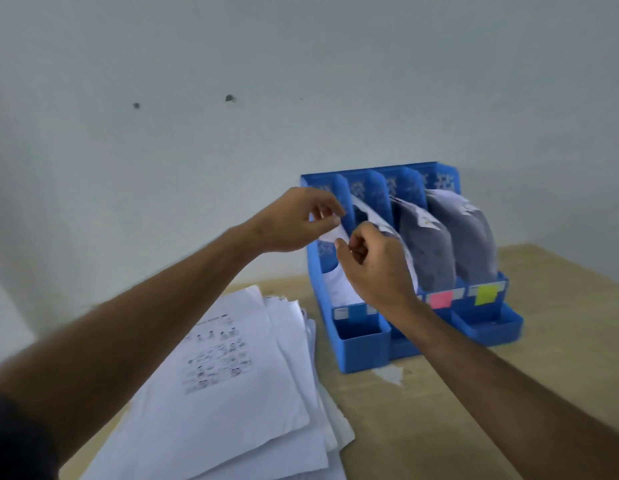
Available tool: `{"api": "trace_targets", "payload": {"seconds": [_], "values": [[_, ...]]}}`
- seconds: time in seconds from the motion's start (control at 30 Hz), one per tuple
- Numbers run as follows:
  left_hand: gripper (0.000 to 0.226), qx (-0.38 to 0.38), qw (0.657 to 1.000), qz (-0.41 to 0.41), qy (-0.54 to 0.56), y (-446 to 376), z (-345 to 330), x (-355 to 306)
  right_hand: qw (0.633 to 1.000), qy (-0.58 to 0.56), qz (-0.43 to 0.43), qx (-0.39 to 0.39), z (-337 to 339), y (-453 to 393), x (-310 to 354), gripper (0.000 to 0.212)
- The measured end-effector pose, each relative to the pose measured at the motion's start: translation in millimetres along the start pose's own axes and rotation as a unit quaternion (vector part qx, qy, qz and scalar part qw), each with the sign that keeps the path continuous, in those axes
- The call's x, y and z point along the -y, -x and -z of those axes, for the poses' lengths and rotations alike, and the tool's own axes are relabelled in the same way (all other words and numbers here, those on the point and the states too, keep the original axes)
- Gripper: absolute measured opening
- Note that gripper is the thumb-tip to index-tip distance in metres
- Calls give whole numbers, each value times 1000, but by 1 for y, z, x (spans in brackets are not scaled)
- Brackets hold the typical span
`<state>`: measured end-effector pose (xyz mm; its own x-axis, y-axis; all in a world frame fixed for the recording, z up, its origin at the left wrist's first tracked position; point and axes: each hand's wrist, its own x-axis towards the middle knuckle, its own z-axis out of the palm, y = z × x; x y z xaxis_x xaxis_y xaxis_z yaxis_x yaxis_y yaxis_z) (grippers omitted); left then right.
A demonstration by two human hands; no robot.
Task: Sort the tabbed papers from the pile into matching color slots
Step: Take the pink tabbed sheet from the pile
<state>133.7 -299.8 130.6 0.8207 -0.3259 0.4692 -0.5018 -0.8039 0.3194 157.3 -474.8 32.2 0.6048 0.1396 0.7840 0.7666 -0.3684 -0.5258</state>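
While a white sheet of paper (336, 233) is held at its top edge over the blue plastic file organiser (363, 341), the step in hand appears to be its lowering into the leftmost slot, the one marked with a blue label (357, 311). The sheet is pinched by the left hand (294, 220) between thumb and fingers (330, 220), and the right hand (374, 265) has its fingers curled at the same edge, seemingly pinching it too, although the contact itself is blurred. To do this step well, the paper should be kept straight and guided down between the dividers, so that its lower edge is not folded against the sheets already standing there. The tab colour of this sheet cannot be read, so the match with the blue label is only supposed.

The organiser is made of rigid, smooth plastic with four upright compartments and small trays in front. A pink label (440, 300) and a yellow-green label (485, 294) are seen on the two right slots, where bent, grey-looking papers are leaning. The label of the second slot is hidden by the right wrist. The pile of thin white printed papers (232, 375) lies loosely fanned on the pale wooden desk (561, 341), just left of the organiser; more sheets are still to be sorted.
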Motion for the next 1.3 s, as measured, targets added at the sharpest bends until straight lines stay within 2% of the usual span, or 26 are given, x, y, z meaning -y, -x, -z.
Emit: {"api": "trace_targets", "payload": {"seconds": [0.17, 0.23, 0.33, 0.37, 0.43, 0.5, 0.57, 0.7, 0.77, 0.83, 0.93, 1.07, 1.2, 1.3], "values": [[7, -54, 990, 123, 50, 99, 20, 66, 997, -54, -9, 57, -67, 15, 29, 32], [7, -72, 979, 178, 69, 141, 18, 93, 991, -54, -38, 113, -97, 23, 37, 30], [16, -115, 952, 281, 40, 196, 8, 129, 972, -18, -96, 212, -136, 37, 38, 29], [24, -122, 937, 328, 19, 212, 2, 142, 963, 18, -116, 241, -147, 42, 36, 38], [64, -113, 902, 416, -39, 237, -14, 162, 938, 111, -152, 290, -163, 52, 30, 66], [98, -95, 881, 462, -41, 254, -32, 171, 919, 165, -174, 314, -173, 64, 25, 79], [103, -107, 879, 464, -20, 260, -45, 172, 914, 181, -186, 313, -180, 72, 19, 79], [93, -188, 886, 422, 43, 267, -50, 175, 919, 139, -216, 299, -181, 75, 15, 67], [77, -214, 891, 397, 52, 270, -50, 175, 922, 122, -231, 287, -178, 76, 15, 53], [59, -242, 897, 369, 41, 271, -50, 173, 930, 111, -226, 269, -178, 78, 13, 48], [36, -285, 905, 314, 30, 269, -46, 163, 933, 107, -217, 266, -179, 82, 11, 65], [9, -320, 915, 240, -56, 264, -45, 156, 939, 80, -212, 258, -176, 85, 8, 65], [14, -341, 905, 229, -107, 262, -46, 155, 943, 45, -233, 233, -175, 83, 6, 62], [14, -353, 900, 239, -95, 264, -44, 152, 934, 74, -234, 261, -175, 80, 7, 63]]}}
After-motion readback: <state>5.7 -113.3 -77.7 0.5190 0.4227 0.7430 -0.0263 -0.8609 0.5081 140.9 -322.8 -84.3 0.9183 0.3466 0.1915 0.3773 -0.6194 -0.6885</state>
